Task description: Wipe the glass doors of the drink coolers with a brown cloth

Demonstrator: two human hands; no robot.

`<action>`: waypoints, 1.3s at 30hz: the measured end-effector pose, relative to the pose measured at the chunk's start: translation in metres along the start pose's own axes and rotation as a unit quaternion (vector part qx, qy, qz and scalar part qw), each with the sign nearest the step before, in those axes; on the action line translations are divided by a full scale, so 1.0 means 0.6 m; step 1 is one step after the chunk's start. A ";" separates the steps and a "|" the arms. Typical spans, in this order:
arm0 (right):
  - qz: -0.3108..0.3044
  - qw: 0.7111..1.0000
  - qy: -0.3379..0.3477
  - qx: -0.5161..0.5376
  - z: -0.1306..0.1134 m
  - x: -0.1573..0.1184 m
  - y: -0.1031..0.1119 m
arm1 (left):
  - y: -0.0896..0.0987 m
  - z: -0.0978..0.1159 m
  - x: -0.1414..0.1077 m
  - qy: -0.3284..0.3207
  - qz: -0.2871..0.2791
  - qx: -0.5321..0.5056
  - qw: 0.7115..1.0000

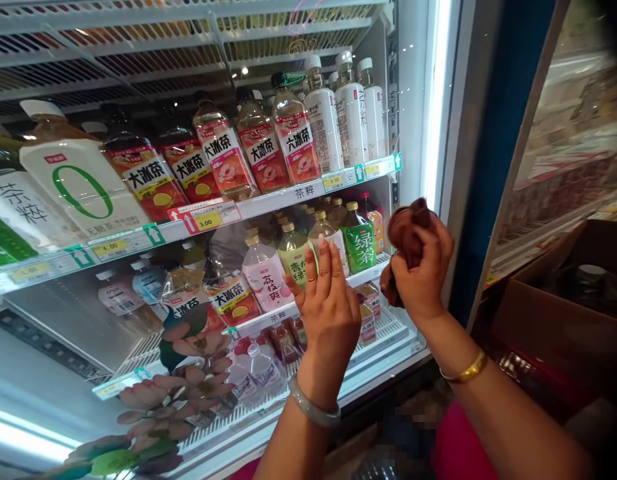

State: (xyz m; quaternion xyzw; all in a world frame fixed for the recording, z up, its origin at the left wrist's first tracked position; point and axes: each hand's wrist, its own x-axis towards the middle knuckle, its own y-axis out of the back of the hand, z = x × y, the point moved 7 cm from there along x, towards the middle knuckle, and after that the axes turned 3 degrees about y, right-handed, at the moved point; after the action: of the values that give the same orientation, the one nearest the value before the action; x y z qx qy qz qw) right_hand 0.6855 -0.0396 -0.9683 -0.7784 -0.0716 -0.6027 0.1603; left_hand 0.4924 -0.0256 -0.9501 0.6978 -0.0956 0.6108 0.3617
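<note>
While the right hand is closed around a crumpled brown cloth, the fabric bulges above its thumb and bent fingers, and one fold hangs beside the thumb. The left hand is empty, its fingers straight and slightly apart before the glass door; whether they touch it, I cannot tell.

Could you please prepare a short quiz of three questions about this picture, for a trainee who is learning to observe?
1. Which hand holds the brown cloth?
2. True or false: the left hand is open, not clenched in a fist.
3. What colour is the cap of the bottle marked with a big green 0?
a) black
b) white
c) gold

Key:
1. The right hand.
2. True.
3. b.
</note>
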 end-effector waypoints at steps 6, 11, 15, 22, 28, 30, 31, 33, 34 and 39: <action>-0.082 0.993 0.044 0.070 -0.115 -0.009 -0.039 | 0.010 -0.024 -0.005 0.013 0.011 -0.015 1.000; -0.114 0.978 0.152 0.083 -0.139 -0.032 -0.042 | 0.022 -0.035 -0.004 -0.014 0.036 -0.020 0.999; -0.033 0.998 0.026 0.036 -0.071 -0.008 -0.021 | 0.029 -0.040 0.000 0.003 0.043 0.003 0.999; -0.117 0.979 0.138 0.091 -0.167 -0.026 -0.053 | 0.035 -0.052 0.001 -0.001 0.058 -0.014 0.998; -0.062 0.991 0.107 0.047 -0.086 -0.005 -0.027 | 0.040 -0.050 0.003 0.010 0.061 -0.005 0.998; -0.011 0.999 -0.001 0.030 -0.053 0.007 -0.016 | 0.039 -0.048 0.004 0.015 0.060 -0.008 0.998; -0.003 0.999 -0.037 0.028 -0.051 0.007 -0.017 | 0.037 -0.047 0.004 0.018 0.057 -0.008 0.998; -0.029 0.999 -0.014 0.040 -0.086 -0.001 -0.029 | 0.035 -0.048 0.003 0.021 0.059 -0.006 0.998; -0.056 0.996 0.035 0.054 -0.115 -0.009 -0.039 | 0.035 -0.048 0.003 0.018 0.063 -0.008 0.998; -0.111 0.971 0.185 0.105 -0.174 -0.047 -0.052 | 0.037 -0.052 0.001 0.014 0.062 -0.014 0.998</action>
State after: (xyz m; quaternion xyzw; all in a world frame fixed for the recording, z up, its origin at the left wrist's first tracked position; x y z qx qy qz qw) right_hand 0.5732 -0.0429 -0.9669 -0.6196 -0.1897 -0.7392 0.1832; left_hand 0.4556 -0.0218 -0.9411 0.6767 -0.1420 0.6407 0.3339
